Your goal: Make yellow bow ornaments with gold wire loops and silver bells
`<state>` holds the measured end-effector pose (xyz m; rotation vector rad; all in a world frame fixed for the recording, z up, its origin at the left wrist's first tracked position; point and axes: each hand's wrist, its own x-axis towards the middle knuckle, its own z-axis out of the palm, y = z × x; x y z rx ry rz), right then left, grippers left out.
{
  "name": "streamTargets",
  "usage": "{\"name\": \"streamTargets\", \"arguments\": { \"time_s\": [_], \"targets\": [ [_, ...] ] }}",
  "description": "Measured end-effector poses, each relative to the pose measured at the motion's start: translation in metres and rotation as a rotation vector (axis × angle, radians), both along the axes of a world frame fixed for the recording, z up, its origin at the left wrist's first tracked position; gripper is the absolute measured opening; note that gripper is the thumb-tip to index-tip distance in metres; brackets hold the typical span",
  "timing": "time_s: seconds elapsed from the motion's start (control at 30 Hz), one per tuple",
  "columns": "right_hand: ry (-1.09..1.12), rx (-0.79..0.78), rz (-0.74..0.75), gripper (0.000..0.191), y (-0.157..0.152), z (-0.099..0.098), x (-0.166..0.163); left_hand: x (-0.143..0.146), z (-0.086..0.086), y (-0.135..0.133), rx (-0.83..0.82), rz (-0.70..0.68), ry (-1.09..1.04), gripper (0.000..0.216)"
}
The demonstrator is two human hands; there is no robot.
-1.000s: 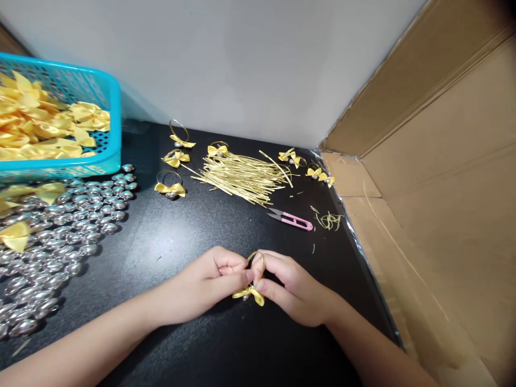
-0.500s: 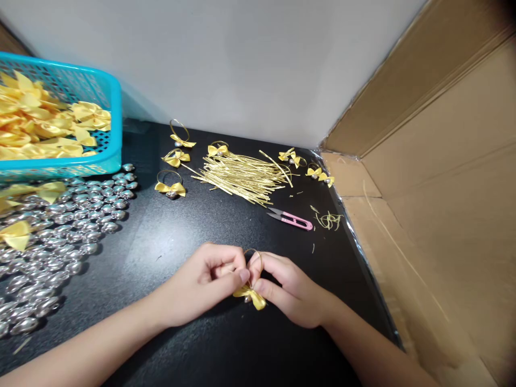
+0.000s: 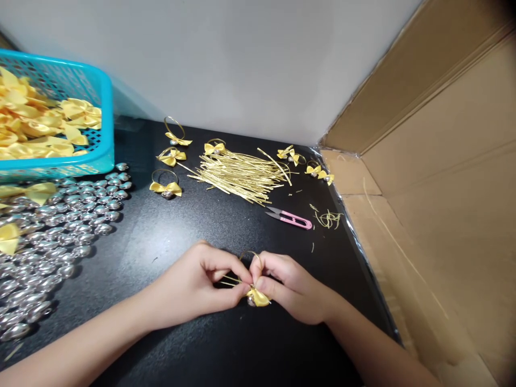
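Between my hands, just above the black table, is a yellow ribbon bow [image 3: 260,299] with a small silver bead [image 3: 251,301] under it. A thin gold cord [image 3: 230,280] runs from the bow, its two loose ends pointing left into my palm and a loop standing up behind. My left hand [image 3: 193,285] is closed, thumb and fingertips pinching the cord close to the bow. My right hand [image 3: 296,287] pinches the bow at its knot from the other side. The fingertips hide the knot itself.
Gold cord pieces [image 3: 245,174] lie in a pile ahead, with pink thread snips [image 3: 289,218] and cord scraps [image 3: 328,219] nearby. Bow loops [image 3: 166,188] sit around it. Silver beads [image 3: 83,220] spread leftward before a turquoise basket [image 3: 107,118] of bows. A cardboard wall [image 3: 443,134] stands right.
My left thumb and fingertips have shifted right, closer to the knot, and the loose cord ends now show pointing left. The bow has turned slightly. The view has moved a little.
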<state>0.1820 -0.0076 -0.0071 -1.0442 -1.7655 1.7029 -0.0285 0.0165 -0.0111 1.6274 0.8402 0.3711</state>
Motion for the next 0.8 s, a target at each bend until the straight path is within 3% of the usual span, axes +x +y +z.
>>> {"name": "streamTargets", "arguments": {
  "time_s": [0.17, 0.57, 0.67, 0.8],
  "targets": [
    [-0.016, 0.021, -0.004, 0.010, 0.0004, 0.0000, -0.0005, 0.0003, 0.0015, -0.0009, 0.051, -0.001, 0.006, 0.023],
    [0.010, 0.024, -0.016, 0.007, -0.0002, 0.0001, -0.0018, 0.0047, -0.0014, -0.0031, -0.031, 0.035, -0.091, 0.014],
    [0.040, 0.041, -0.106, 0.003, -0.0009, -0.0016, -0.0011, 0.0049, -0.0017, -0.0018, -0.019, 0.042, -0.088, 0.013],
    [0.002, 0.244, -0.287, 0.005, -0.0012, -0.0026, 0.0005, 0.0043, -0.0020, -0.0016, 0.114, 0.120, -0.060, 0.014]
  ]
}}
